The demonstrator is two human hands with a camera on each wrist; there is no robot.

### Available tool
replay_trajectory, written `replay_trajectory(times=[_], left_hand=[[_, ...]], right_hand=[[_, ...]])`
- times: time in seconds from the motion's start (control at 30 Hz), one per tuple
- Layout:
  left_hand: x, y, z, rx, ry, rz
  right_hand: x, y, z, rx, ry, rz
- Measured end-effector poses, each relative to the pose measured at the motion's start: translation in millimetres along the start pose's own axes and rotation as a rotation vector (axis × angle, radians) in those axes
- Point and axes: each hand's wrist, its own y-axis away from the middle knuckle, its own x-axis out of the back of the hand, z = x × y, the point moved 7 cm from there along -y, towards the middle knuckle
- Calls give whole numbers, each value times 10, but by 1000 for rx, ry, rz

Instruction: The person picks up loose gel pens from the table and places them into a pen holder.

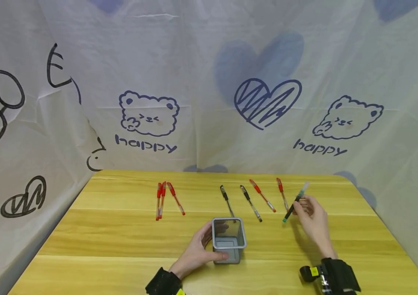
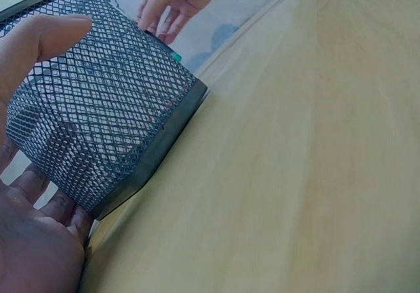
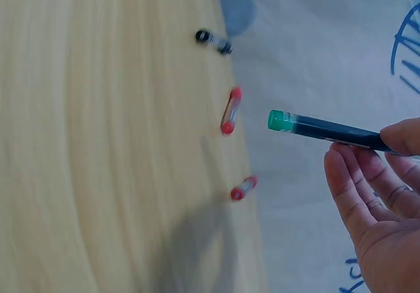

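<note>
Left hand (image 1: 199,250) curls round a grey mesh cup (image 1: 236,256) on the wooden table (image 1: 102,241); right hand (image 1: 313,221) pinches a dark, green-ended pen (image 1: 291,210), raised near a red pen (image 1: 280,186)

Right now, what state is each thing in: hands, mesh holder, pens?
Left hand: gripping the mesh holder.
Right hand: raised, pinching the green-ended pen.
Mesh holder: upright, no pen visible inside.
Green-ended pen: held tilted, off the table.
Five red pens: lying on the table.
Two black pens: lying on the table.
</note>
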Motion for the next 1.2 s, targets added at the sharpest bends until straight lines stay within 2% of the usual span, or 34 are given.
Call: replay_trajectory(times=[0.27, 0.43, 0.73, 1.0, 1.2], left_hand=[[-6, -2, -7, 15, 9, -2], [-6, 1, -23, 16, 11, -6], [4, -4, -14, -4, 0, -4], [1, -3, 3, 3, -10, 6], [1, -5, 0, -4, -15, 6]], right_hand=[[-74, 66, -339, 126, -72, 75], [-155, 89, -534, 190, -98, 95], [-315, 116, -909, 259, -104, 76], [-475, 177, -1211, 424, -133, 48], [-603, 206, -1342, 497, -158, 8]])
